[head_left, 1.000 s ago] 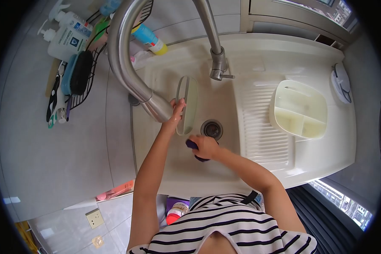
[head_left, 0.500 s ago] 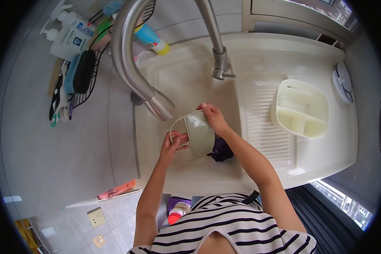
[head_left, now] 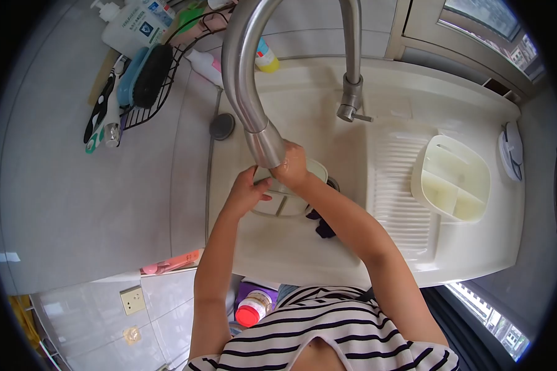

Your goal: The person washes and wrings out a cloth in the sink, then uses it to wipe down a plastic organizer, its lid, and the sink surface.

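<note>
Cream sink (head_left: pixel 284 247) fills the middle, its edge cut off by the torso. Metal faucet (head_left: pixel 244 74) crosses above, its spout head masking part of the right hand (head_left: pixel 293 167). Beneath, the pale divided lid (head_left: pixel 283 203) lies in the basin area, partly covered by both hands; the left hand (head_left: pixel 246 193) touches its left side, fingers slightly spread. Whether the right hand is clamped on it, I cannot tell. Dark cloth (head_left: pixel 323 227) shows partly behind the right forearm.

Brushed-metal faucet (head_left: pixel 240 68) (softly glossy), smooth plastic container (head_left: pixel 457 162).
</note>
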{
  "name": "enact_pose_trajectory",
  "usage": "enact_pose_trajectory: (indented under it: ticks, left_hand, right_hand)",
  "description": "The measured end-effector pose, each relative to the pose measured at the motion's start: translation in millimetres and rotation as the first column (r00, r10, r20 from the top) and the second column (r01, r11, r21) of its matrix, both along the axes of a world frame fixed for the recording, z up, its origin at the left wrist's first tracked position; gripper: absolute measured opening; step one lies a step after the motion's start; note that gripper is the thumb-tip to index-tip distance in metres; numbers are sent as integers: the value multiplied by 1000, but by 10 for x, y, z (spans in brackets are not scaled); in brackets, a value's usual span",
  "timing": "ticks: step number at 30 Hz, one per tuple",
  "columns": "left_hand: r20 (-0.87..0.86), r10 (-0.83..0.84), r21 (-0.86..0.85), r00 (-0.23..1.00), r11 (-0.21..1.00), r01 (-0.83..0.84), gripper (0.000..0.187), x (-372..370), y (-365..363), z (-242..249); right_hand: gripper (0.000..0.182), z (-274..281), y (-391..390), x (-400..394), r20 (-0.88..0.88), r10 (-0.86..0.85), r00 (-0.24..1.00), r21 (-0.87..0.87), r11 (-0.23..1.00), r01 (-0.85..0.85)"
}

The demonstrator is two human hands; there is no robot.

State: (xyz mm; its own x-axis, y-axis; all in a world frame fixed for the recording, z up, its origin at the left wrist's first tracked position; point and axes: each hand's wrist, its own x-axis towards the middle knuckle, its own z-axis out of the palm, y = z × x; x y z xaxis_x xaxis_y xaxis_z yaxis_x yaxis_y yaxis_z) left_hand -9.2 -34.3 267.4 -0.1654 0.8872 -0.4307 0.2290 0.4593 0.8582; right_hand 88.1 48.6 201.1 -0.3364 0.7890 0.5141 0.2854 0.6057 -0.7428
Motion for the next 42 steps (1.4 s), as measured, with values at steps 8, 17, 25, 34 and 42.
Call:
enact_pose_trajectory:
  ticks: [8,17,25,34,42]
  left_hand:
    - [57,73,62,996,995,-76,33,-3,79,69]
    - [-117,-44,45,992,998,50,45,-1,201,-14]
    - [470,242,64,849,950,-306,45,-374,-114,-547]
    - [771,311,-75,556,911,-406,36,-16,-113,-1425]
    - [910,376,-333,176,914,-230,32,209,85,-1833]
  right_hand:
    - [28,-257,246,694,1,64,998,-54,996,-64]
    - [39,-266,208,1072,27,53,998,-348,937,-40]
    - [28,-110,280,1199,-226,245,943,-800,505,-324]
    - [35,696,160,1269,-589,300,750,-760,109,-640]
    - [39,571,138,926,-593,287,752,-703,271,-657]
